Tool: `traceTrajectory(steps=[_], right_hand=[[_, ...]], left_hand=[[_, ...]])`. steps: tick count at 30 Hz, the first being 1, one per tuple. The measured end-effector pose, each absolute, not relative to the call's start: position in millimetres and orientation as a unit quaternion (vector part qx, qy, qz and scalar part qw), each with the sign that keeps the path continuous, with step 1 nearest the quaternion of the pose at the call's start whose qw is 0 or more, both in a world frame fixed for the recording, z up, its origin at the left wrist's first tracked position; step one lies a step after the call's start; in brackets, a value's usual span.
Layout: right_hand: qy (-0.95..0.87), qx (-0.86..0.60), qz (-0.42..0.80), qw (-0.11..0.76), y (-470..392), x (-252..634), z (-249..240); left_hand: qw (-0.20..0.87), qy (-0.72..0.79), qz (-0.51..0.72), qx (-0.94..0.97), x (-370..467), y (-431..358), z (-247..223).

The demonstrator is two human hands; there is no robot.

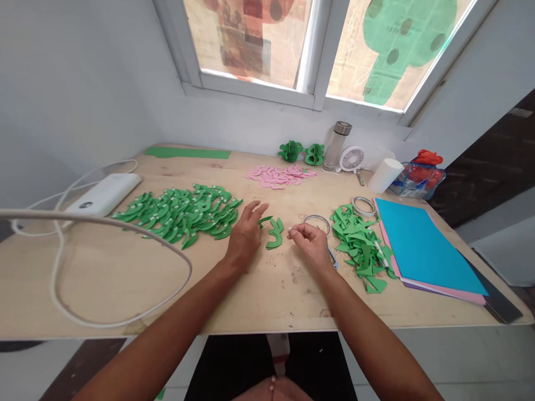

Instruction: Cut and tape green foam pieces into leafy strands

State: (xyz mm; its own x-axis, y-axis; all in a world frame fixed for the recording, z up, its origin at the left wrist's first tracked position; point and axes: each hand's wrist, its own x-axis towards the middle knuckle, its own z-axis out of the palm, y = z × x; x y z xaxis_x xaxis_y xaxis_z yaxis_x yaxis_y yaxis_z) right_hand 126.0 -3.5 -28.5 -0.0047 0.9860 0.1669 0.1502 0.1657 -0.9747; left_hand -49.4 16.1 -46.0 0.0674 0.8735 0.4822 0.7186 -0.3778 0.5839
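Observation:
My left hand (246,234) rests on the table with its fingers stretched out, beside a curved green paper cutout (275,233) with wavy edges. A sliver of green paper (264,220) shows just past its fingers; whether they touch it I cannot tell. To the right of the cutout, my right hand (311,245) pinches a tiny white bit (290,229) between thumb and finger. Behind this hand lie a tape roll (317,218) and a partly hidden blue-grey cutter (333,257). Left of my left hand spreads a pile of green cutouts (179,214) with small white patches.
Green scraps (359,239) and another tape roll (364,206) lie right, beside blue sheets (426,245). Pink cutouts (280,176), a bottle (336,146) and a small fan (351,159) stand behind. A white cable (125,225) loops left near a white device (104,195).

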Motion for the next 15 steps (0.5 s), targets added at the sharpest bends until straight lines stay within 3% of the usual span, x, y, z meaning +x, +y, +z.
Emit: traceTrajectory(steps=[15], right_hand=[[-0.586,-0.409,0.421,0.559,-8,121,-25]], left_hand=[[-0.067,0.387,0.478,0.786,-30,-12,-37]])
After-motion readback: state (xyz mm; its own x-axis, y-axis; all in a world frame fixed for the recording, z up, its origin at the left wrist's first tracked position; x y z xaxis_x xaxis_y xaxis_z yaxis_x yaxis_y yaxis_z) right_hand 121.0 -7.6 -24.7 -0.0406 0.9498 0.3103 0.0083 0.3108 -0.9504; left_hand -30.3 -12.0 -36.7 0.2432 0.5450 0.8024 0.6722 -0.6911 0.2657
